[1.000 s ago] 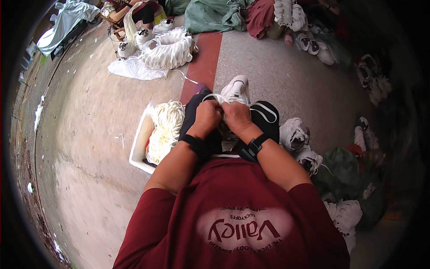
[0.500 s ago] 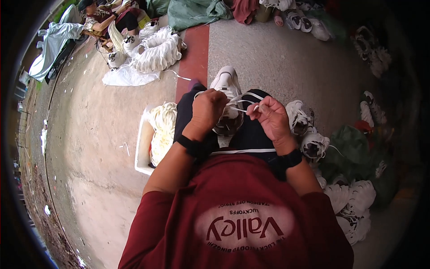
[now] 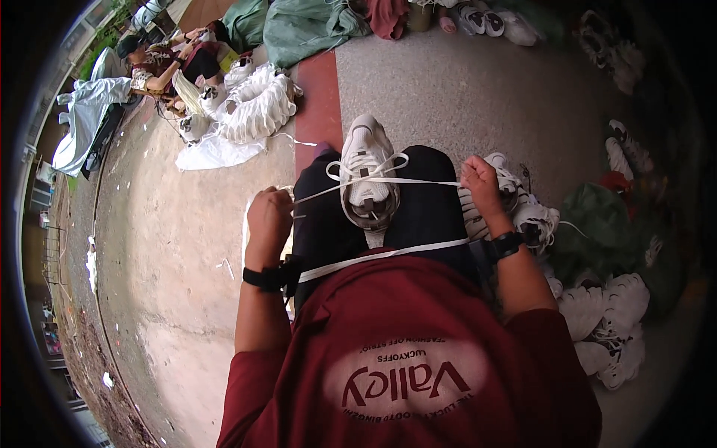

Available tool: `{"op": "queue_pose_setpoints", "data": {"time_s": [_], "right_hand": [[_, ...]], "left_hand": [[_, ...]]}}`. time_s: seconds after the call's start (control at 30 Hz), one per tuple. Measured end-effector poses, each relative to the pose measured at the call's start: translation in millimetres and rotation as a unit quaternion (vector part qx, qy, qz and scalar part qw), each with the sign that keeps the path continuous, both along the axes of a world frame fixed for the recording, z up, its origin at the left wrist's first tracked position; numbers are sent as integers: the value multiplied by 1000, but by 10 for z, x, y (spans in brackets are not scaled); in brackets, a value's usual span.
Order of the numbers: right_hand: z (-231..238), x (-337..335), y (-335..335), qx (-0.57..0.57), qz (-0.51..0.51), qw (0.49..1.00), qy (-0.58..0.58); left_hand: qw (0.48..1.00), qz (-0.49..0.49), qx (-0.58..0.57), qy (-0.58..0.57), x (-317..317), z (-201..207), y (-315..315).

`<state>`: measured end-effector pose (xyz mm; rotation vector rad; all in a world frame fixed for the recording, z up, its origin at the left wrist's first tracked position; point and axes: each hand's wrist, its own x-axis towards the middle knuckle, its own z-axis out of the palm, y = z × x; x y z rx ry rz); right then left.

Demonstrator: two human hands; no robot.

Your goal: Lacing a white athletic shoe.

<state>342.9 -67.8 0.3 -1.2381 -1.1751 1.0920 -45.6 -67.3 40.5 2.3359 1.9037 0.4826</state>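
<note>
- White lace [image 3: 377,180] is being stretched taut across a white sneaker [image 3: 368,175] that is being rested on the lap
- One lace end is being pinched by the left hand [image 3: 269,218], the other by the right hand [image 3: 480,181]
- More white shoes [image 3: 605,328] are being kept piled to the right

Concrete floor [image 3: 172,299] strewn with sneakers [image 3: 605,328]
</note>
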Motion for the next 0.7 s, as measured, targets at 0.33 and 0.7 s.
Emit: {"op": "queue_pose_setpoints", "data": {"time_s": [0.33, 0.7], "right_hand": [[-62, 98, -128, 185, 64, 898, -395], [-41, 379, -234, 206, -37, 796, -568]], "left_hand": [[993, 39, -29, -104, -387, -316, -195], [970, 157, -87, -165, -568, -500, -306]]}}
